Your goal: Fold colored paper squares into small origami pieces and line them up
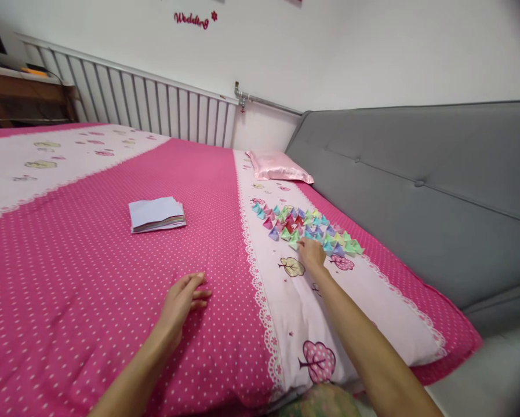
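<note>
A cluster of several small folded paper pieces (307, 227) in pink, blue, green and purple lies on the pale strip of the bedspread (112, 272). My right hand (312, 252) reaches to the near edge of that cluster, fingers curled toward the pieces; what they hold, if anything, is hidden. My left hand (182, 301) rests flat on the pink dotted cover with its fingers spread and nothing in it. A stack of paper sheets (156, 214) lies farther up the bed, beyond the left hand.
A pink satin pillow (278, 167) sits at the far end of the pale strip. A grey padded headboard (416, 191) runs along the right side. A white slatted panel (146, 104) and wall stand behind the bed. A wooden shelf (20, 92) is far left.
</note>
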A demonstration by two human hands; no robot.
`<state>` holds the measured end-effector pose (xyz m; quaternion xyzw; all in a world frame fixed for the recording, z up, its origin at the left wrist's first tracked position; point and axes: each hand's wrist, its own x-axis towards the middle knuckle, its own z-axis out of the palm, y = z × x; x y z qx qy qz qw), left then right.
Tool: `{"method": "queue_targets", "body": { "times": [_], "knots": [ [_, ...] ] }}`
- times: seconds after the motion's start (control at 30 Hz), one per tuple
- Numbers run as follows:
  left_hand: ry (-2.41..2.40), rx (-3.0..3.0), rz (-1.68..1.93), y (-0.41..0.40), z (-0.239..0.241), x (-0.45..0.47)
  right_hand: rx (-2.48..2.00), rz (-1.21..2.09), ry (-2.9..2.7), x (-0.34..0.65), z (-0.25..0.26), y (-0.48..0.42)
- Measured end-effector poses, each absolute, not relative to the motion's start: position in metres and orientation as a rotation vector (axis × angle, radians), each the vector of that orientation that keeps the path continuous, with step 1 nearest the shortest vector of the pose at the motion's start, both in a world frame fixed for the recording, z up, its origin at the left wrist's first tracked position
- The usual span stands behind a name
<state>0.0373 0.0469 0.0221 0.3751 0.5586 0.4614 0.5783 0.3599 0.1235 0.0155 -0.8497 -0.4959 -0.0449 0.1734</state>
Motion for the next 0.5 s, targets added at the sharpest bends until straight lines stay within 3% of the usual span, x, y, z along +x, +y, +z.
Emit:
{"method": "queue_targets", "body": {
  "times": [0.5],
  "knots": [
    [1.302, 0.894, 1.093, 0.049, 0.013, 0.035, -2.339, -0.138, -1.401, 0.349, 0.021, 0.116]
  ]
}}
